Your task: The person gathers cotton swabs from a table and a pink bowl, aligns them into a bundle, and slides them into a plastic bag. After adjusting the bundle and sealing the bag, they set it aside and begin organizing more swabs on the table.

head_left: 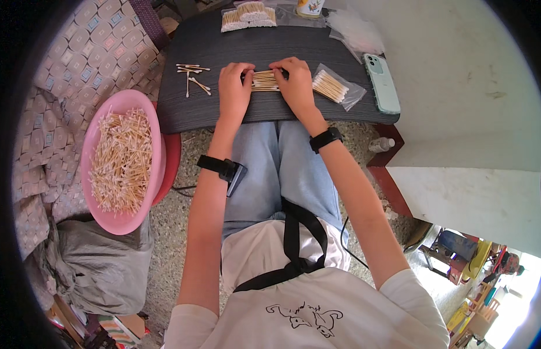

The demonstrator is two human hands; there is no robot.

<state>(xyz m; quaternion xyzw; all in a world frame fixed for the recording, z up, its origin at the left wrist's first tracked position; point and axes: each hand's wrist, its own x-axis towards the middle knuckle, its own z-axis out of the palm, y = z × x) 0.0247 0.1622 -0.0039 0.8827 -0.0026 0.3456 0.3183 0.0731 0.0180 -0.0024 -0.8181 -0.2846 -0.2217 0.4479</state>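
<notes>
A row of cotton swabs with wooden sticks lies sideways on the dark table between my hands. My left hand is closed at the left ends of the row, and my right hand is closed at its right ends. The swab tips are mostly hidden under my fingers. Just right of my right hand, a clear plastic bag holds a bundle of cotton swabs. Several loose swabs lie to the left of my left hand, some crossing each other.
A pink basin full of loose swabs stands left of the table. Packed swab bundles, a cup and empty clear bags lie at the far edge. A pale green phone rests at the right, beside the wall.
</notes>
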